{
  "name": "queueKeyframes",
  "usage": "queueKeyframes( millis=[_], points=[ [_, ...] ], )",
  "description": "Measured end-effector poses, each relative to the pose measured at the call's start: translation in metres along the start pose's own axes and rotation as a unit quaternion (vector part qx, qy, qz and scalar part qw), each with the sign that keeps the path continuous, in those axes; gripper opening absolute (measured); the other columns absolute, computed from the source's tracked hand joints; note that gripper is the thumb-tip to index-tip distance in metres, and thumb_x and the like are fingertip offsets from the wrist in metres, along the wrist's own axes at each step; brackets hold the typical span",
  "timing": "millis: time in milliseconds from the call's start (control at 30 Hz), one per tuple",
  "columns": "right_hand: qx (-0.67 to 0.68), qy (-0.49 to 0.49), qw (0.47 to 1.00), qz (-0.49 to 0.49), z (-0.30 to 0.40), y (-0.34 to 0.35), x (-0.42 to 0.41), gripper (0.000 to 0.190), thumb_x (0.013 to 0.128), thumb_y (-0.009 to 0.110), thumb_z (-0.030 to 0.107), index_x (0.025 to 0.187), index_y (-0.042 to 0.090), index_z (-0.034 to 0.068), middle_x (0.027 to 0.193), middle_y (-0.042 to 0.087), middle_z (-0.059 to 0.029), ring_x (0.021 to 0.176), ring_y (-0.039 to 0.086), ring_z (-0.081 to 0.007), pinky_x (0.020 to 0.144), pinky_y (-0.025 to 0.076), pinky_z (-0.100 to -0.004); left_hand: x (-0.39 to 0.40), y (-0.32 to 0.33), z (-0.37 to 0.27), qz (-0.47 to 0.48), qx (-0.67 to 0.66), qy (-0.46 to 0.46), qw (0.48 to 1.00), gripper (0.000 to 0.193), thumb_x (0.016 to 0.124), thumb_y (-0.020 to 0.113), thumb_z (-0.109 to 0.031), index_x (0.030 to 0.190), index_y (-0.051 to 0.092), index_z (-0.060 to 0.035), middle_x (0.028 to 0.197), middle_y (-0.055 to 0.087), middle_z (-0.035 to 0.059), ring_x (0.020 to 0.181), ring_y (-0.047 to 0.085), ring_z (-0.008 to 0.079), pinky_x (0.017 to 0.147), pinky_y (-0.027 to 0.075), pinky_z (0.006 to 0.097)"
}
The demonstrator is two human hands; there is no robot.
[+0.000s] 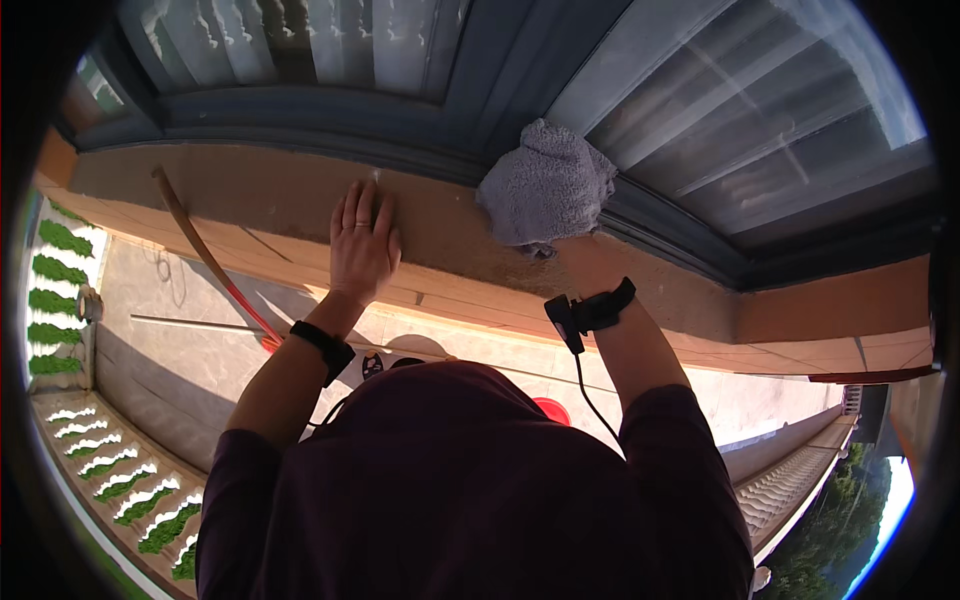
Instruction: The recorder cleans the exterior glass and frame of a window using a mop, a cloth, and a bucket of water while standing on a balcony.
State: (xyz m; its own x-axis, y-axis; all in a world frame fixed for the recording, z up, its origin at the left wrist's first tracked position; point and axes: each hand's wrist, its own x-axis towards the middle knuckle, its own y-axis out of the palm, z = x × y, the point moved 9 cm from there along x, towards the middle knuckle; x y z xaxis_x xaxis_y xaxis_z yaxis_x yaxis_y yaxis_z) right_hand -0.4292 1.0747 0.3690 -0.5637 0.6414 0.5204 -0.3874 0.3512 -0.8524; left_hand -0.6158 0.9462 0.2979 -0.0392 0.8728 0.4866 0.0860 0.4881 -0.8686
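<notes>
My left hand (pixel 363 247) rests palm down on the tan window sill (pixel 247 184), its fingers pointing towards the dark window frame (pixel 300 105). Draped over my right hand (pixel 574 244) is a grey terry cloth (pixel 547 184), which hides the fingers and most of the hand. The cloth lies against the lower frame, where the sill meets the window beside the right glass pane (pixel 720 127). Both wrists wear black straps with small devices, and a cable runs from each.
A stick or hose (pixel 195 240), brown above and red below, leans on the sill at the left. Below lie a long thin pole (pixel 187 323) and a red round container (pixel 553 410), partly hidden by my body. Balustrades (pixel 112 457) border the tiled floor.
</notes>
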Motion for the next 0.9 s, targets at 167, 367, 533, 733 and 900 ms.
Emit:
queueKeyframes(
  millis=[167,367,533,733,900],
  points=[
    [0.147,0.127,0.979,0.055,-0.010,0.011,0.005,0.037,0.083,0.064,0.029,0.114,0.061,0.009,0.111,0.061,-0.0130,0.105,0.058,-0.0269,0.091,0.046,-0.0369,-0.003,0.005,0.000,0.024,-0.003,0.003,1.000,0.046,0.089,0.044,-0.027,0.129,0.047,-0.0041,0.138,0.038,0.0214,0.133,0.029,0.0372,0.109,0.023,0.0496],
    [-0.160,-0.032,0.945,0.283,0.023,-0.031,0.042,0.031,0.081,0.064,0.026,0.108,0.065,0.010,0.109,0.063,-0.0136,0.103,0.060,-0.0293,0.090,0.046,-0.0393,-0.003,0.005,0.020,0.017,0.043,-0.022,0.999,0.046,0.090,0.043,-0.028,0.129,0.047,-0.0042,0.138,0.038,0.0216,0.133,0.030,0.0374,0.110,0.023,0.0497],
    [0.634,0.181,0.748,0.079,-0.075,0.047,-0.015,0.035,0.081,0.066,0.026,0.113,0.063,0.011,0.109,0.061,-0.0110,0.102,0.058,-0.0273,0.090,0.046,-0.0379,0.010,0.008,0.001,0.001,0.014,0.011,1.000,0.045,0.091,0.042,-0.028,0.129,0.046,-0.0038,0.138,0.038,0.0207,0.133,0.029,0.0368,0.110,0.023,0.0494],
    [0.094,0.039,0.994,-0.044,-0.003,-0.008,0.012,0.032,0.082,0.062,0.029,0.109,0.064,0.012,0.107,0.062,-0.0125,0.104,0.058,-0.0291,0.088,0.046,-0.0413,0.005,0.009,0.005,0.012,0.023,-0.003,1.000,0.045,0.090,0.044,-0.025,0.130,0.045,-0.0051,0.141,0.034,0.0188,0.134,0.029,0.0341,0.110,0.023,0.0487],
    [-0.014,0.056,0.994,0.089,-0.043,-0.026,0.004,0.031,0.080,0.061,0.033,0.105,0.067,0.015,0.108,0.063,-0.0123,0.105,0.058,-0.0307,0.089,0.045,-0.0424,0.012,0.009,-0.001,0.010,0.024,0.013,1.000,0.046,0.090,0.045,-0.023,0.133,0.041,-0.0054,0.142,0.032,0.0172,0.134,0.028,0.0333,0.110,0.023,0.0488]
  ],
)
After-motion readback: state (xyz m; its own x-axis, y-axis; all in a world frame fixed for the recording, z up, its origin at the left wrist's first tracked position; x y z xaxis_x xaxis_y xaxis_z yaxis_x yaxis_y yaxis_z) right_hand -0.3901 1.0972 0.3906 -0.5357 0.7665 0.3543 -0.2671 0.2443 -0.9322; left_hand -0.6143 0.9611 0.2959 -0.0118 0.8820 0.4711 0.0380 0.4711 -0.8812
